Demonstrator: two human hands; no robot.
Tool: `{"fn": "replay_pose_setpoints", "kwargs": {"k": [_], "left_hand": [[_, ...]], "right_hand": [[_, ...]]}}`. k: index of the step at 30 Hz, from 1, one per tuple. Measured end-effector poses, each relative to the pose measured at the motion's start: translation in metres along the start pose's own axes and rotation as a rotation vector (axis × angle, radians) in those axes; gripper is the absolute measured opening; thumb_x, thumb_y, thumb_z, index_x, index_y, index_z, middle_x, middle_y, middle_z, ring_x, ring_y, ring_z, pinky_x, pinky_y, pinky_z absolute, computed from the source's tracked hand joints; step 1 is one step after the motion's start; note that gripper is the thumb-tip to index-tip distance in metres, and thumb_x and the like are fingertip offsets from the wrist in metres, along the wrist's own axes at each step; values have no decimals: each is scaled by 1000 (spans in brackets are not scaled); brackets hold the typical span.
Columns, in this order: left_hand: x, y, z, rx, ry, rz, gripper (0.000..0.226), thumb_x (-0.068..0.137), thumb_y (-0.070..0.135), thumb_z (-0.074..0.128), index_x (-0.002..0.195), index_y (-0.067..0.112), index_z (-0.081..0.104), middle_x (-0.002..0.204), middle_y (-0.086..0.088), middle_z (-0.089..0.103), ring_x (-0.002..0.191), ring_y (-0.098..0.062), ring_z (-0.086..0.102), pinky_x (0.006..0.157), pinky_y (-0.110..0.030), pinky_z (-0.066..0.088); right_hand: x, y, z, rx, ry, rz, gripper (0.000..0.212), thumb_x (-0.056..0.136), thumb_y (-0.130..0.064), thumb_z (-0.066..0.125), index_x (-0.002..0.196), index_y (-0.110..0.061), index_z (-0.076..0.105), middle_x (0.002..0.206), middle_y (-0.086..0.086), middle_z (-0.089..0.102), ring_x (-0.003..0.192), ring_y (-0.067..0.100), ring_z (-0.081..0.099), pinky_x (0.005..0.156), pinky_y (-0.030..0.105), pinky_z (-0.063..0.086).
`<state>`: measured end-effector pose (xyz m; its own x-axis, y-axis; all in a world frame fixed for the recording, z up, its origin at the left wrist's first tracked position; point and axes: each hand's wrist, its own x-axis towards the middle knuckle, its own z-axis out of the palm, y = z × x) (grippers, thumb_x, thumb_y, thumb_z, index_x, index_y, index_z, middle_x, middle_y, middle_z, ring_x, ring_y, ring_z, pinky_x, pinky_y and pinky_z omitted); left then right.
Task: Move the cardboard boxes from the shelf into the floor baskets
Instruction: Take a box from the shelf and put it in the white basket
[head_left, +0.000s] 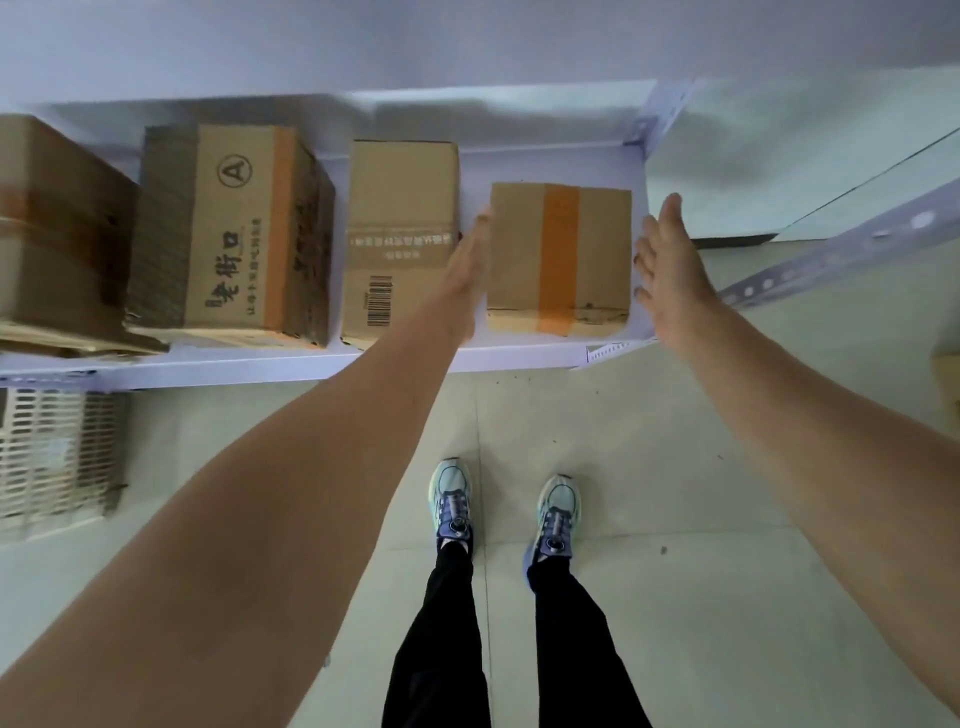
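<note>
White metal shelf (234, 366) over pale floor tiles (675, 467); flat, empty left hand (470, 265) and right hand (670, 265) flank taped box (558, 254).

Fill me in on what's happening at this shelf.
A person is reaching with both bare hands for the small box with orange tape at the right end of the shelf. The left hand lies along its left side; the right hand is open and apart from its right side. Three more boxes sit to its left.

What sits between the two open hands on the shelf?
In the head view, the small box with orange tape lies between the left hand and right hand.
</note>
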<state>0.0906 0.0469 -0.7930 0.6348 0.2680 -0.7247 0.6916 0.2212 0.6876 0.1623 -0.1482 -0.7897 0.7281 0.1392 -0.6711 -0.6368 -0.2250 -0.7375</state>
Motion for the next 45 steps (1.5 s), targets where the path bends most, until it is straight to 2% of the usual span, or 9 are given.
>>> {"fn": "replay_pose_setpoints", "kwargs": {"k": [3,7,16,19,22,26,30,39,45], "left_hand": [[13,-7,7,-48,-26,20,71,113,66,29,173,27,25,180,-7,26,165,-30,26,134,-57,18],[21,-8,16,-114,23,-14,75,109,73,29,170,29,34,175,-6,36,161,-30,34,131,-59,27],[13,2,14,-170,66,168,89,108,76,13,170,16,34,172,-5,42,157,-24,39,129,-53,20],[14,4,10,-205,87,232,89,110,72,11,154,10,57,137,-1,67,127,-15,59,107,-36,38],[17,0,10,-254,157,243,84,110,72,16,137,15,70,98,10,72,90,-3,63,81,-28,37],[21,-18,12,-270,152,187,84,105,80,18,145,24,67,137,8,74,133,-9,60,114,-45,29],[21,-22,12,-273,147,134,87,102,84,17,152,27,61,149,6,67,146,-16,52,120,-52,25],[21,-10,6,-251,67,179,90,102,83,5,159,33,54,154,6,64,148,-18,51,124,-53,26],[25,-33,6,-373,58,216,90,108,77,17,151,10,60,142,-13,72,138,-29,64,124,-55,43]], "right_hand": [[7,6,4,-14,-45,25,78,105,-75,15,166,-29,31,167,-8,41,150,13,39,93,19,48],[11,7,3,45,-31,64,82,103,-77,19,163,-24,37,160,-5,48,134,17,58,64,22,48],[19,9,-15,197,-10,-168,76,107,-71,14,160,-27,46,158,-6,55,139,10,55,107,29,44],[17,11,-17,287,-10,-219,79,107,-71,14,151,-24,58,149,-10,63,139,5,54,99,19,40],[15,16,-16,349,-17,-211,78,102,-77,19,133,-26,68,127,-18,70,143,10,51,119,30,28],[16,29,-13,316,-17,-163,76,107,-71,13,140,-26,63,133,-15,64,148,13,42,127,40,15],[22,33,-12,256,-5,-149,76,105,-74,10,139,-30,62,127,-21,64,137,9,46,129,44,20],[31,27,-11,226,14,-185,81,103,-76,8,146,-32,62,131,-17,70,134,5,57,123,37,32],[26,46,-5,223,25,-251,72,105,-69,14,114,-36,77,109,-15,80,106,3,74,81,16,56]]}}
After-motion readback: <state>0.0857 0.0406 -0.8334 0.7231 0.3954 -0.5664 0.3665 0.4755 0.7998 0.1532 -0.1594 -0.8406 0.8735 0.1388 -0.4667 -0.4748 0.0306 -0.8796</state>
